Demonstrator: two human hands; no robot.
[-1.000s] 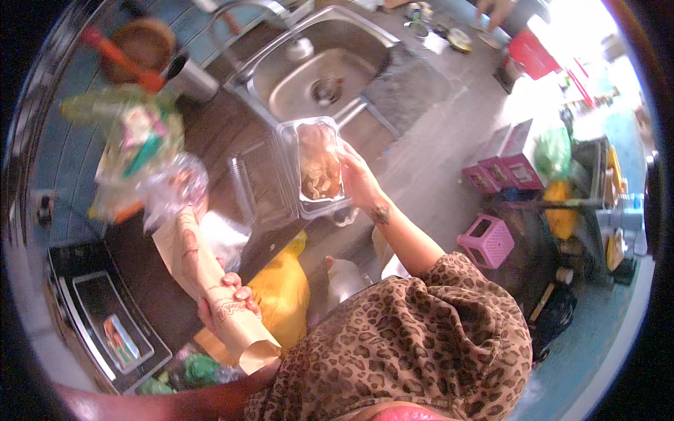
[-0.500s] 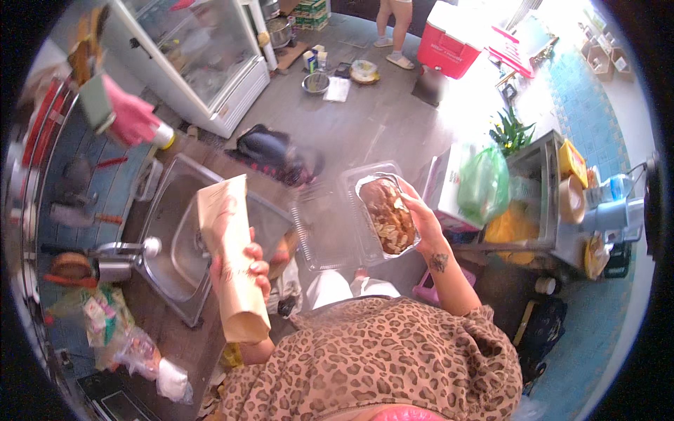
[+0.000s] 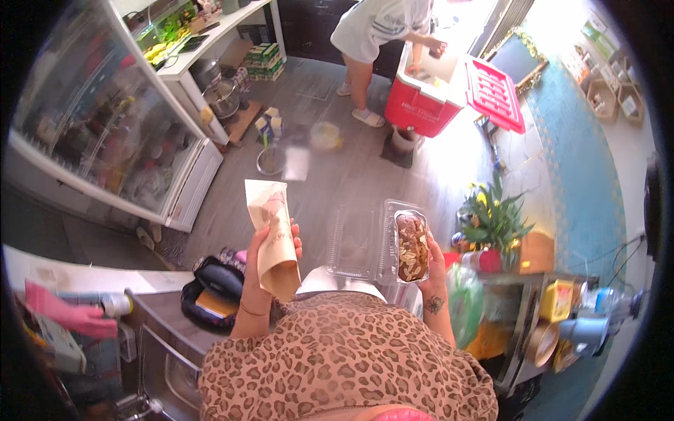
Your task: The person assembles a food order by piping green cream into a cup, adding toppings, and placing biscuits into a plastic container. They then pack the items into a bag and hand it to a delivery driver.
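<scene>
My left hand [image 3: 257, 254] is wrapped round a brown paper bag [image 3: 276, 245], which stands nearly upright with its open end toward me. In my right hand [image 3: 436, 262] is a clear plastic clamshell container [image 3: 354, 247], opened flat with its lid toward the left. A brown loaf cake [image 3: 413, 242], topped with sliced almonds and set in a foil tin [image 3: 401, 270], lies in the container's right half. The fingers of my right hand curl round that half from its right side. Bag and container are held apart, in front of my body.
Ahead, a person [image 3: 379, 38] bends over an open red cooler [image 3: 425, 105]. A glass-door fridge [image 3: 193, 186] stands left, a sink [image 3: 168, 372] lower left. Bowls and cartons [image 3: 269, 125] sit on the floor. A black bag [image 3: 210, 284] is near my left arm; a plant [image 3: 495, 221] and shelf [image 3: 519, 316] are right.
My view has swung toward the cooler, and the sink has slid to the lower left. Both hands keep their hold on the paper bag and the container.
</scene>
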